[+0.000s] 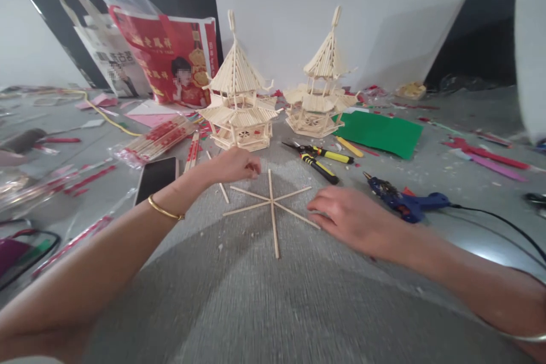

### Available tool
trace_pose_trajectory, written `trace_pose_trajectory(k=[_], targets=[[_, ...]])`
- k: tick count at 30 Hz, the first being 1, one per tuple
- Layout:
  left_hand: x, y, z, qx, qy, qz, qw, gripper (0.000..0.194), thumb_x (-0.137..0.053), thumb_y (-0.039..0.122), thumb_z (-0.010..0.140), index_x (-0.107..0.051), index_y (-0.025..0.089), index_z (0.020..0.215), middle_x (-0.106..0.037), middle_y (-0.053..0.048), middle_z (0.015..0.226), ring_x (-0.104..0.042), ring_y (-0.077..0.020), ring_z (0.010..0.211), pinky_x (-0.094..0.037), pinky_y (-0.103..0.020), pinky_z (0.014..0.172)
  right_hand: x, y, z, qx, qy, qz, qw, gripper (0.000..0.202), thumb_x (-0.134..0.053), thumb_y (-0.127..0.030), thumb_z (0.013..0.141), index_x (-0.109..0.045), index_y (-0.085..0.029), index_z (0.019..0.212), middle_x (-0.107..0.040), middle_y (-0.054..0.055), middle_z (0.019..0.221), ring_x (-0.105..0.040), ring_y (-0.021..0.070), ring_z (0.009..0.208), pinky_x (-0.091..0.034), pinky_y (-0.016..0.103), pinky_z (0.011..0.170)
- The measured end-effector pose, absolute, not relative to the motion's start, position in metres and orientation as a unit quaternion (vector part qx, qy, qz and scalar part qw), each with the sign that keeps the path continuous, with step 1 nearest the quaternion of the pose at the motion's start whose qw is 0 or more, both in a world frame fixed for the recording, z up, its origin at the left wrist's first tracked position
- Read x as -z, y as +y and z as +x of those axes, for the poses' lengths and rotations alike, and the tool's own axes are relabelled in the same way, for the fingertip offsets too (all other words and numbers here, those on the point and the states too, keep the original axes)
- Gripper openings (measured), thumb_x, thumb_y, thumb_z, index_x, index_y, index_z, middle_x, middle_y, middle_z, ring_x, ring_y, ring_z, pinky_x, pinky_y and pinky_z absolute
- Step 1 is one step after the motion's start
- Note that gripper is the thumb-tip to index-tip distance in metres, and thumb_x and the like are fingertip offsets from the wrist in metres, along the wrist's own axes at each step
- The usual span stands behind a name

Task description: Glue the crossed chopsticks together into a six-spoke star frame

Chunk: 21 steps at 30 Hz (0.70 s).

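Thin wooden sticks [274, 227] lie crossed on the grey surface as a six-armed star that meets at one centre. Just beyond the star's upper left side is my left hand [236, 165], its fingers curled in; anything inside them is hidden. Over the end of the star's lower right arm rests my right hand [336, 210], fingers bent with a small gap to the thumb and no object visible between them. I cannot tell whether it touches the stick. A loose stick [223, 192] lies left of the star, partly behind my left wrist.
Two stick-built pagodas [239, 114] [318, 102] stand behind the star. Yellow-black pliers [319, 168], a blue glue gun [405, 202] with a cord and a green sheet [384, 132] lie to the right. Leftward are a phone [156, 179], packaged sticks [160, 139] and a red bag [149, 57].
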<state>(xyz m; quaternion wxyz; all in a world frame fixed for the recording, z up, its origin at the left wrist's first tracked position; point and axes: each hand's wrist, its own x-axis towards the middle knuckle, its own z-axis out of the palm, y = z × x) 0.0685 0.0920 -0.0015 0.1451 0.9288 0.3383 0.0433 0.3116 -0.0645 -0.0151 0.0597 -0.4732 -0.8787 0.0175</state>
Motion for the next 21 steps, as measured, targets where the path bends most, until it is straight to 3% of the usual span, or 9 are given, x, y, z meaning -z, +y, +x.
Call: trace_pose_trajectory(k=[6, 15, 21], targets=[[0.001, 0.056, 0.055, -0.034, 0.364, 0.925, 0.103, 0.023, -0.054, 0.01, 0.078, -0.071, 0.017, 0.091, -0.07, -0.002, 0.087, -0.062, -0.0133, 0.08, -0.041, -0.022, 0.071, 0.018, -0.069, 0.299, -0.017, -0.877, -0.48, 0.016, 0.019, -0.052, -0.023, 0.092, -0.068, -0.014, 0.089, -0.067, 0.009, 0.088, -0.062, 0.0225, 0.086, -0.044, 0.034, 0.075], [0.01, 0.034, 0.057, -0.034, 0.338, 0.939, 0.042, 0.018, -0.055, 0.018, 0.086, -0.071, 0.018, 0.096, -0.067, -0.006, 0.091, -0.061, -0.0173, 0.089, -0.042, -0.028, 0.082, 0.015, -0.069, 0.285, -0.016, -0.867, -0.498, -0.02, 0.019, -0.051, -0.022, 0.093, -0.068, -0.014, 0.092, -0.068, 0.01, 0.093, -0.062, 0.0227, 0.091, -0.044, 0.033, 0.078], [0.008, 0.032, 0.056, -0.048, 0.333, 0.941, 0.026, 0.017, -0.054, 0.017, 0.087, -0.071, 0.018, 0.089, -0.067, -0.004, 0.086, -0.06, -0.0161, 0.085, -0.042, -0.026, 0.077, 0.017, -0.067, 0.287, 0.009, -0.863, -0.505, 0.006, 0.018, -0.053, -0.02, 0.092, -0.069, -0.013, 0.095, -0.068, 0.01, 0.096, -0.062, 0.0227, 0.094, -0.044, 0.033, 0.08]])
